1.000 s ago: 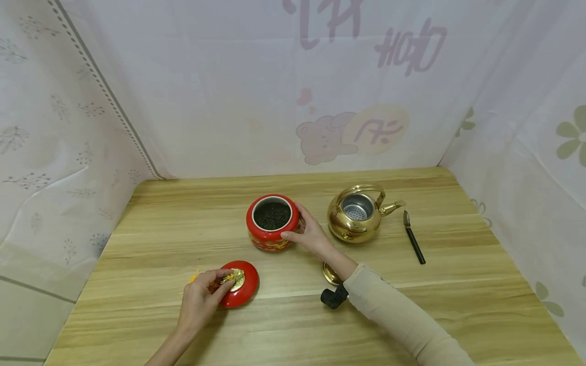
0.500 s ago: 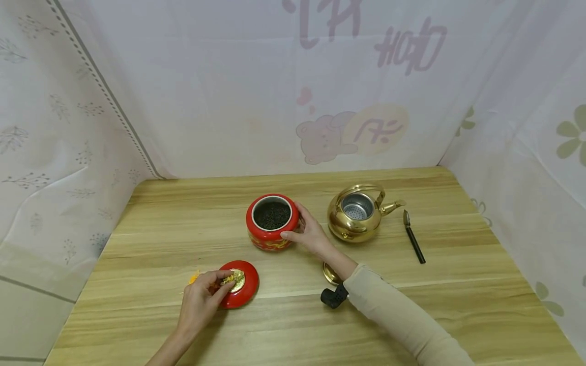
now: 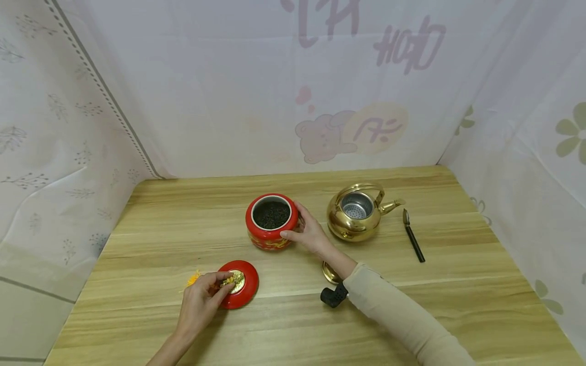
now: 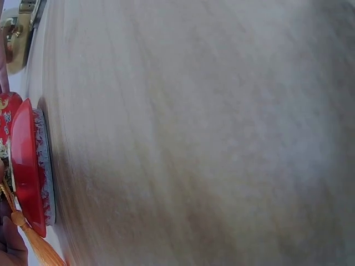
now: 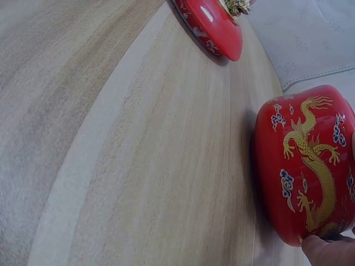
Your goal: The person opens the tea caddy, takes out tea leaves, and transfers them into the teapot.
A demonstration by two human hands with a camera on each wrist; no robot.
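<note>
A red jar [image 3: 270, 239] with a golden dragon on its side stands on the table, filled with dark loose tea leaves [image 3: 272, 215]. My right hand [image 3: 313, 235] grips the jar's right side, thumb toward the front. In the right wrist view the jar [image 5: 302, 166] sits on the wood with the thumb [image 5: 327, 250] at its lower edge. The red lid [image 3: 245, 291] lies nearer to me, to the left. My left hand [image 3: 201, 300] pinches its gold knob with thumb and fingers. An orange tassel [image 4: 40, 244] hangs from the knob.
A golden teapot [image 3: 352, 226] with a steel strainer inside stands right of the jar. Beyond its spout lies a small dark-handled scoop [image 3: 414, 241]. A gold teapot lid [image 3: 330, 273] is partly under my right wrist, near a black camera mount [image 3: 333, 296]. Curtains surround the table.
</note>
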